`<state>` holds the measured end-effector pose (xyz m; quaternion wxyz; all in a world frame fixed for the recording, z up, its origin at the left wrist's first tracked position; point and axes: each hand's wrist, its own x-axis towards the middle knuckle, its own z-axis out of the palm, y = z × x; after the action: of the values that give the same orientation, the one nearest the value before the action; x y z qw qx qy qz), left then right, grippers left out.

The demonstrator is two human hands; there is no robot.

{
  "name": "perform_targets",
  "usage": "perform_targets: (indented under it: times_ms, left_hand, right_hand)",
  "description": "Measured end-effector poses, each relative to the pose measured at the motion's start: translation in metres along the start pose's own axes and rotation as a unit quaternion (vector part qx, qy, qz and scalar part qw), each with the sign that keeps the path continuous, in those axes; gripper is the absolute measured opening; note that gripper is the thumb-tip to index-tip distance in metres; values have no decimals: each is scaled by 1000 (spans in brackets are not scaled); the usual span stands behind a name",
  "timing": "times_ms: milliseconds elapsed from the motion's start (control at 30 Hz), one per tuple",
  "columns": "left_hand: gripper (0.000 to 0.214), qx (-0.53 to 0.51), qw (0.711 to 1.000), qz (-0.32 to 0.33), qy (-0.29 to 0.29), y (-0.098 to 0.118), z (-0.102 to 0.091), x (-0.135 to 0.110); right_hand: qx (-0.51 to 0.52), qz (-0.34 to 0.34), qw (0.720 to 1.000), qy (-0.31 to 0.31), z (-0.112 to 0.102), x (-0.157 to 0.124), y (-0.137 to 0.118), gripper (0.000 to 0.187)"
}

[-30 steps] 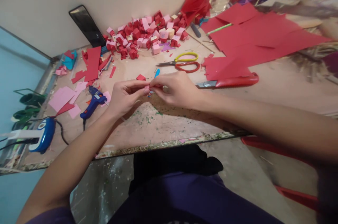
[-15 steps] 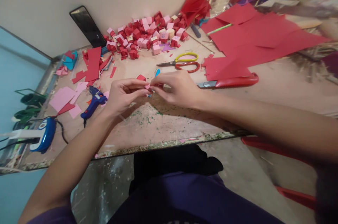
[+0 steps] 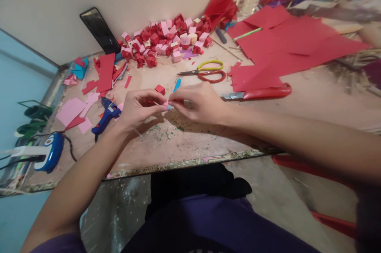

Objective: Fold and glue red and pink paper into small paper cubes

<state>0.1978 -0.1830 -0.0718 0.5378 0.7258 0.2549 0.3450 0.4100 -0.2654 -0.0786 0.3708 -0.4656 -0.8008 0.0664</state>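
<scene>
Over the front middle of the table, my left hand [image 3: 139, 106] pinches a small folded pink paper piece [image 3: 166, 103] between thumb and forefinger. Closed in a pinch from the other side, my right hand [image 3: 199, 103] has its fingertips at the same piece, partly covering it. A small red paper cube [image 3: 160, 89] lies just behind the left fingertips. Behind the right fingers a blue stick-like tool [image 3: 177, 84] is lying, its lower part hidden by the hand. Scissors [image 3: 205, 72] with yellow and red handles rest farther back.
A pile of red and pink paper cubes [image 3: 166, 38] sits against the wall beside a leaning phone [image 3: 99, 30]. Red paper sheets [image 3: 285, 42] and a red-handled cutter [image 3: 264, 91] lie right. On the left are a blue glue gun [image 3: 106, 114], pink paper [image 3: 70, 111] and a blue power adapter [image 3: 54, 153].
Both hands have lowered slightly toward me with the pink paper piece. More of the red cube and the blue tool now shows behind the fingers.
</scene>
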Motion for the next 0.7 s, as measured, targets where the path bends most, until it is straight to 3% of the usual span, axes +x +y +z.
perform_targets:
  times_ms: [300,467,700]
  left_hand:
    - [11,-20,996,77,-38,1,-3,2]
    - [10,7,999,44,-3,2,1,0]
    - [23,10,1000,-6,13,1,4,-2]
  right_hand:
    - [72,18,997,32,-2,1,-2,23]
    - [102,29,994,6,-4,3,-2,22]
    - [56,38,998,8,-2,1,0,23]
